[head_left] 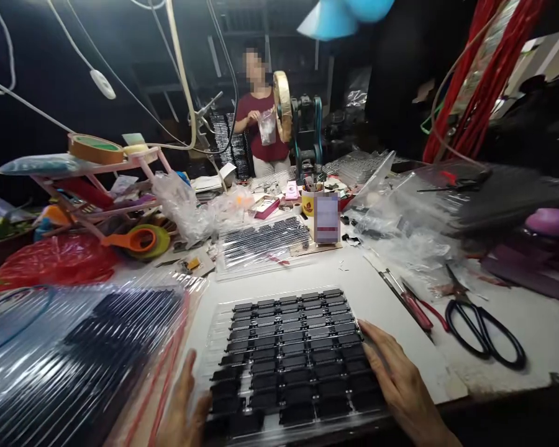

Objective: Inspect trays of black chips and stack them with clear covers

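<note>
A clear plastic tray [221,320] lies in front of me, filled with rows of small black parts [293,338] with comb-like edges. Several places toward its left side show bare plastic. My right hand [398,379] is at the tray's right edge, with its fingers closed on the rim. On the other side, my left hand [184,403] is blurred. Its thumb and fingers are apart beside the tray's left edge, and I cannot tell whether it touches.
Left stands a stack of filled clear trays [88,347]; another tray [265,245] lies beyond. Black-handled scissors [484,332] and red-handled pliers [419,304] lie right. A phone [327,218] leans against a yellow mug [310,202]. Across the table, a person [263,124] holds a plastic bag.
</note>
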Tool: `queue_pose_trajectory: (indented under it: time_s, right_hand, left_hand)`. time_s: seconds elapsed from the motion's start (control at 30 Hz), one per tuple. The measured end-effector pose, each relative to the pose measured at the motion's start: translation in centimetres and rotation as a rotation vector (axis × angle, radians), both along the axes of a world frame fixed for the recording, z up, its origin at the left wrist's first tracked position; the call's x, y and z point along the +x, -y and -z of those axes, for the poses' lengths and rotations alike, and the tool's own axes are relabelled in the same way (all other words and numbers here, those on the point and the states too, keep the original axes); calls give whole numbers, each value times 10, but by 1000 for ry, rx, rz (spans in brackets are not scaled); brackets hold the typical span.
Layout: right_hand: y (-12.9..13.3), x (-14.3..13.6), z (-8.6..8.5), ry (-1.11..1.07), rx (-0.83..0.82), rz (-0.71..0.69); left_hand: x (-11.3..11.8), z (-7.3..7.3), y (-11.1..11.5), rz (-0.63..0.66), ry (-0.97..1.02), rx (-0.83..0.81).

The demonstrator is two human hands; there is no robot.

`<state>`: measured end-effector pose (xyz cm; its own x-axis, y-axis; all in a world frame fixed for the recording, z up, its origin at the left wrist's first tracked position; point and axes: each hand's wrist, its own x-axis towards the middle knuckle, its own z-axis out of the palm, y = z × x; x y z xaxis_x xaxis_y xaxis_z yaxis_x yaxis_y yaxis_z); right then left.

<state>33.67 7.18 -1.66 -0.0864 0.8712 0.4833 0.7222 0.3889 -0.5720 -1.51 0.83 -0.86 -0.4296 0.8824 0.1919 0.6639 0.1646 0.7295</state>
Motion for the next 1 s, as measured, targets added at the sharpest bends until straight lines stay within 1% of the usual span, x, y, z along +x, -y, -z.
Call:
queue_pose_trajectory:
  time_s: [0.07,0.13,0.2,0.27,0.33,0.4,0.47,0.53,0.6,0.67,0.73,0.8,0.9,1.0]
  right_hand:
    - [1,1,3,-13,-12,5]
    - [0,2,7,-18,-11,7]
    - [-1,3,11,-18,-4,13]
    - [-1,4,14,-17,0,17]
    - [-1,5,15,-20,3,13]
    - [-1,6,15,-20,8,-2]
    - [0,7,15,-16,18,-14]
    - [0,9,15,-11,24,-21]
    - [1,11,16,-4,25,-25]
    - [0,13,18,5,24,-34]
    - [0,15,21,18,17,-50]
    - [0,18,26,31,5,-66]
    - [-1,21,30,40,0,-70]
    - [-1,21,31,37,-17,-71]
  left_hand:
    - [15,12,-3,48,-98,-10]
    - [26,19,-6,150,-228,-16]
    - [36,21,-7,255,-318,-22]
    - [44,21,-6,283,-344,-5]
    - [51,17,-4,254,-302,19]
    - [53,11,-3,215,-200,13]
    - [47,2,-4,179,-85,-20]
    - [38,-7,-7,135,-15,-65]
    - [29,-14,-13,90,-1,-96]
    - [24,-18,-20,59,-8,-101]
    - [23,-18,-25,56,-18,-87]
    - [26,-15,-29,80,-27,-84]
    - [31,-9,-30,111,-67,-102]
    - [32,-5,-29,110,-111,-115]
